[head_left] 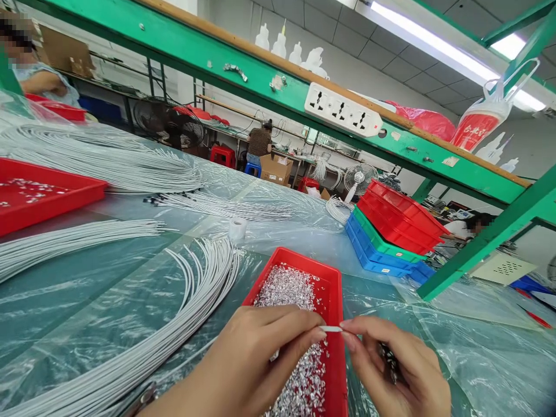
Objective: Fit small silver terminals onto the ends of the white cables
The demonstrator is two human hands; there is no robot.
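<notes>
A white cable (330, 329) stretches between my two hands above a red tray (336, 289) of small shiny silver pieces (289, 286). My left hand (256, 353) pinches the cable between thumb and fingers. At the cable's right end the fingertips of my right hand (395, 359) are closed; whether a small piece sits there is hidden. Something dark and shiny (390, 362) shows inside the curled fingers of my right hand, too unclear to name. Left of the tray curves a bundle of white cables (174, 324), its ends fanned out near the tray.
Another red tray (87, 194) with small pieces lies at far left, beside more cable bundles (108, 156). A white roll (237, 228) stands beyond the tray. Stacked bins (386, 231) stand right. A green shelf beam (260, 75) with a power strip (343, 110) crosses above. People work behind.
</notes>
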